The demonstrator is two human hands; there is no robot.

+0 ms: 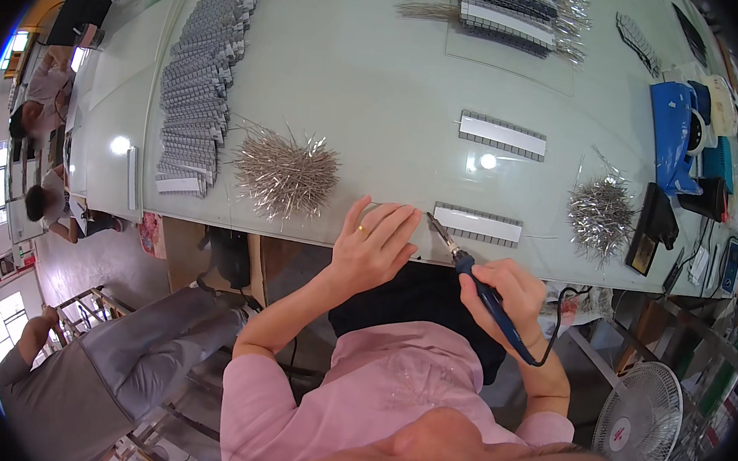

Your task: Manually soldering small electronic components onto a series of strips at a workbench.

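Note:
My right hand (507, 295) is closed round the dark blue handle of a soldering iron (485, 292). Its metal tip points at the left end of a white-faced strip with grey ridged edges (478, 225), near the table's front edge. Just left of that end, my left hand (375, 247) rests with its fingers bent and close together; whatever they pinch is too small to make out. A second such strip (502, 137) lies farther back. To the left of my left hand is a heap of thin silvery wire pins (287, 172).
Overlapping grey strips (196, 87) line the table's left part. Strips with wires at both ends (507, 20) are stacked at the back. Another pin heap (601, 216), a blue container (673, 137) and the iron's cord (557, 319) are at right. A fan (640, 417) stands below; people are at left.

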